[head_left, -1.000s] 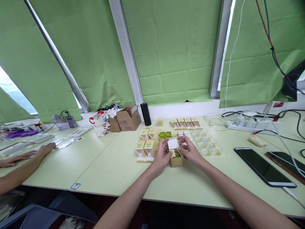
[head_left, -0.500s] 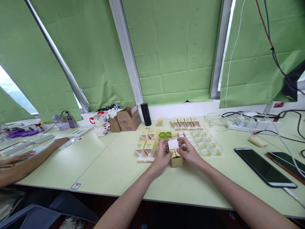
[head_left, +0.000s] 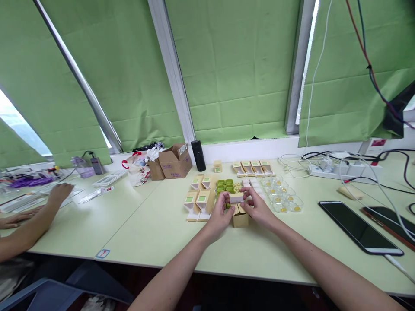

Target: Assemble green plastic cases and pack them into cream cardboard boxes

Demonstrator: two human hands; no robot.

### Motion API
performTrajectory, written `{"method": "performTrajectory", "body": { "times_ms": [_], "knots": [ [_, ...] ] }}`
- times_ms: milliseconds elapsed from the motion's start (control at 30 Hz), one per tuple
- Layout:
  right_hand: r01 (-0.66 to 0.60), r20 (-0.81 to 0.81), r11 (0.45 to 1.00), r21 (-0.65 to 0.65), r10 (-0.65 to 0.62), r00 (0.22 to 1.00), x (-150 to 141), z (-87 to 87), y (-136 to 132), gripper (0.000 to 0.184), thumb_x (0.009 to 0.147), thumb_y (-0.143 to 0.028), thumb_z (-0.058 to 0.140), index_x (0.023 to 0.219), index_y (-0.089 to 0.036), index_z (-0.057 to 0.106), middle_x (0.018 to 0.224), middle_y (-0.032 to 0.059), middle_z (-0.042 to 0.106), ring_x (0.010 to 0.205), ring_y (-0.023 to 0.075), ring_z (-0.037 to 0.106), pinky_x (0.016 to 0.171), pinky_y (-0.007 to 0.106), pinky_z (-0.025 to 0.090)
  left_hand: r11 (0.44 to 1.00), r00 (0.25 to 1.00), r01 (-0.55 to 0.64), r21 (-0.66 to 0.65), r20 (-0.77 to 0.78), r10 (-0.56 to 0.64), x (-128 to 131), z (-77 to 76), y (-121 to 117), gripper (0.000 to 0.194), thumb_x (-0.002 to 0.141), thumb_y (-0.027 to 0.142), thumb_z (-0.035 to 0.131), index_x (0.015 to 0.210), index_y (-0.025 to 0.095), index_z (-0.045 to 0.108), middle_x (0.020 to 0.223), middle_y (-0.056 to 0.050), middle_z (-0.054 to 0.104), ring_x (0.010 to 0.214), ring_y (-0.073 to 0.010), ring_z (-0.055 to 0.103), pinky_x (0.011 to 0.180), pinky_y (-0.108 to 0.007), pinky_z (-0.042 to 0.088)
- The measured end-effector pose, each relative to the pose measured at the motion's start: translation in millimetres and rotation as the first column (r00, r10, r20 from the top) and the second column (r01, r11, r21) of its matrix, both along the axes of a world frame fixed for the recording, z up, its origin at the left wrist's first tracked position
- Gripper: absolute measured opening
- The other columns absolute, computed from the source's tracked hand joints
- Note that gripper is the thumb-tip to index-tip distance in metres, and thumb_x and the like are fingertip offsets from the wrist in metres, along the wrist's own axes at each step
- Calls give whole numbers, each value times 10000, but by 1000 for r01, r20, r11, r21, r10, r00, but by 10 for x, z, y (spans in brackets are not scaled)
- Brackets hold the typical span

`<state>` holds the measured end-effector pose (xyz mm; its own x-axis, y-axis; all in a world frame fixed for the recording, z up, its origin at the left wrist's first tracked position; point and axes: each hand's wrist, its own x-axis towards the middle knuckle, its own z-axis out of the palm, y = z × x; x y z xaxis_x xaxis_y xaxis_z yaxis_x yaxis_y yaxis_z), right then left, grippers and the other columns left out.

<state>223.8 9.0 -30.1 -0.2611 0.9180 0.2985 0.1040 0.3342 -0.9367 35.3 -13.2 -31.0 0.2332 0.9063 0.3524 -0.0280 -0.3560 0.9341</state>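
Observation:
A small kraft cardboard box stands on the table in front of me. Its lid flap, white on the inside, is up and bent over at the far side of the box. My left hand grips the box's left side, thumb near its top. From the right, my right hand pinches the flap and box edge with curled fingers. Just beyond my hands are green cups in rows, partly hidden. To the left lie open kraft boxes with green-windowed lids.
Clear plastic cups with yellow contents sit right of my hands. More open boxes line the back, near a black cylinder. A phone and cables lie at right. A co-worker's hand is at far left.
The lid flap has tipped, so less of its white inside shows. My hands stay around the box. The co-worker's hand has drawn back to the left.

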Motion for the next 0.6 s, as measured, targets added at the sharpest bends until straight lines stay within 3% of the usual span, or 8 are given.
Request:
{"method": "performTrajectory", "body": {
  "times_ms": [333, 433, 600],
  "knots": [
    [57, -33, 993, 100, -54, 998, -10, 9, -10, 313, 843, -319, 641, 1145, -243, 607, 1028, 15, 544, 668, 130, 544, 619, 296, 468, 1000, 998, -25, 12, -65, 26, -4, 47, -29, 175, 963, 294, 663, 1108, 227, 589, 1201, -81, 634, 1132, -227, 600, 987, -350, 489],
    [71, -59, 977, 203, -60, 996, 16, 46, -35, 208, 883, -292, 611, 1081, -239, 649, 1018, 37, 585, 718, 159, 553, 598, 287, 452, 999, 998, -32, 13, -52, 32, 11, 74, -40, 167, 942, 296, 683, 1059, 224, 588, 1140, -68, 638, 1089, -219, 602, 963, -336, 489],
    [53, -65, 902, 428, -28, 998, 93, 139, -109, 120, 986, -325, 581, 1012, -244, 666, 973, 55, 620, 800, 201, 570, 623, 306, 438, 999, 998, -39, 15, -39, 40, 14, 88, -43, 161, 910, 283, 699, 1008, 219, 590, 1118, -66, 643, 1082, -219, 598, 954, -327, 481]
  ]
}}
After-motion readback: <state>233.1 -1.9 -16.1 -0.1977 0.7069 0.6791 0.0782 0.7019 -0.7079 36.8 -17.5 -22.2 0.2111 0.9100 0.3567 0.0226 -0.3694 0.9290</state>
